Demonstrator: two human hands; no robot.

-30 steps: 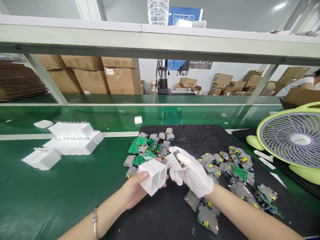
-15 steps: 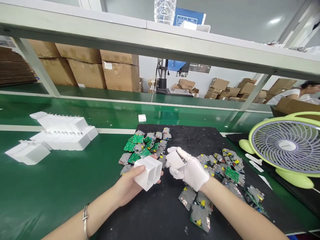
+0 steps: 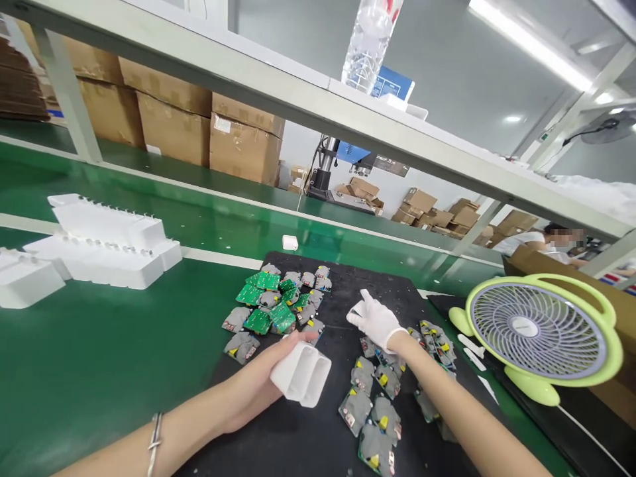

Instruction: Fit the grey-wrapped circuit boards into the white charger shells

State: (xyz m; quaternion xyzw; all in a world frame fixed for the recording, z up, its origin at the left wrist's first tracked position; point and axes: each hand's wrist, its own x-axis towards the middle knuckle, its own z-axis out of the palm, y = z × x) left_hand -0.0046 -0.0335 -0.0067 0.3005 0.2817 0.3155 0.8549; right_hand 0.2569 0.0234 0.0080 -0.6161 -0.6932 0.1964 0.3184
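My bare left hand is closed around a white plastic case, its two open compartments facing me. In a white glove, my right hand hovers over the black mat, apart from the left. One gloved finger points upward and the others are bent. Something white may sit between them, but white on white hides its outline. Circuit boards with green and grey faces lie piled beyond my left hand. More grey-coated boards with yellow parts lie below and beside my right hand.
White cases are stacked on the green bench at left. A small white piece lies behind the mat. A green fan stands at right near white strips. Overhead runs a shelf beam; a person is beyond.
My right hand has moved up and away from the left hand; the white piece it held no longer shows clearly. The left hand still holds its case, now lower. My view has tilted.
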